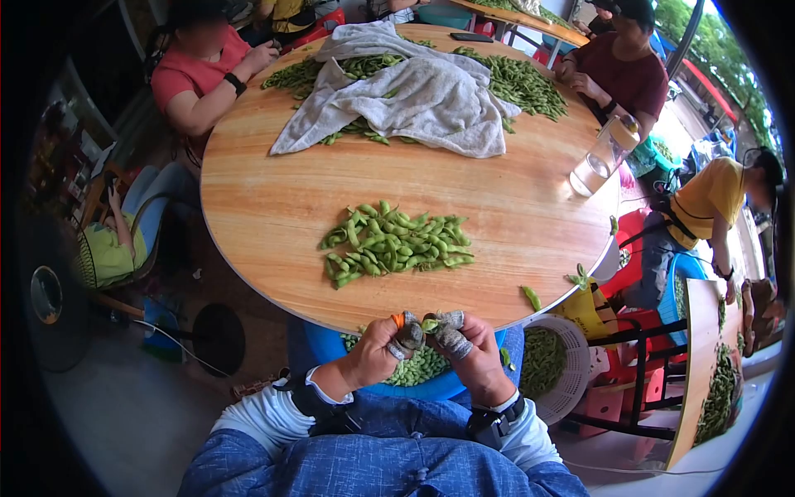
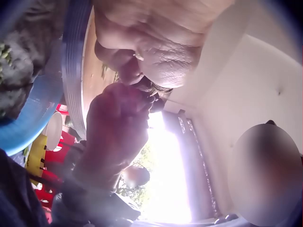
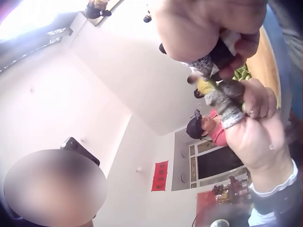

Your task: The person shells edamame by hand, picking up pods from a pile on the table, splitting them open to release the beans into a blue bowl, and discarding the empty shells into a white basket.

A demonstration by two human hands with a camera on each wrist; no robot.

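Pinching a small green pod (image 1: 429, 325) between the fingertips of both hands, that's what's going on right over the near edge of the round wooden table (image 1: 265, 215). The left hand (image 1: 364, 358) has its thumb and fingers curled in on one side of it, the right hand (image 1: 482, 360) grips from the other, so both are bent around the pod, nothing loose. Thumbs and fingertips wear fuzzy grey knit covers (image 1: 453, 341), pretty grubby and dark in spots, plus a bright orange band (image 1: 398, 320) on the left. Just below sits a smooth blue basin (image 1: 447, 388) holding a pebbly pile of pale green beans (image 1: 421, 369). Up on the striped, yellowish wood grain there's a loose heap of plump pods (image 1: 397, 242), slim, curved and lumpy where the beans bulge. Farther back, a rumpled grey towel (image 1: 414, 98), soft looking with folds everywhere, is draped over more pods (image 1: 526, 85). A clear, round-sided bottle (image 1: 593, 170) stands near the right edge, and a white perforated plastic basket (image 1: 577, 364) of pods is beside the basin, lower down.
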